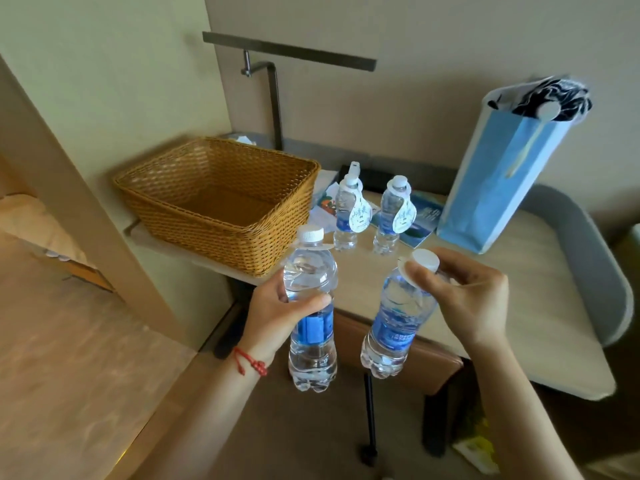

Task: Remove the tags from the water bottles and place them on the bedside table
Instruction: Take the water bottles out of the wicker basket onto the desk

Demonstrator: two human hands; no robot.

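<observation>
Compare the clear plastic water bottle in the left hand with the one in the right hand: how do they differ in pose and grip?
The clear plastic water bottle in the left hand is upright; the clear plastic water bottle in the right hand tilts, cap to the right. The left hand grips its bottle round the middle; the right hand holds its bottle at the neck, fingers by the white paper collar. Both have white caps and blue labels, and both are held off the table.
</observation>
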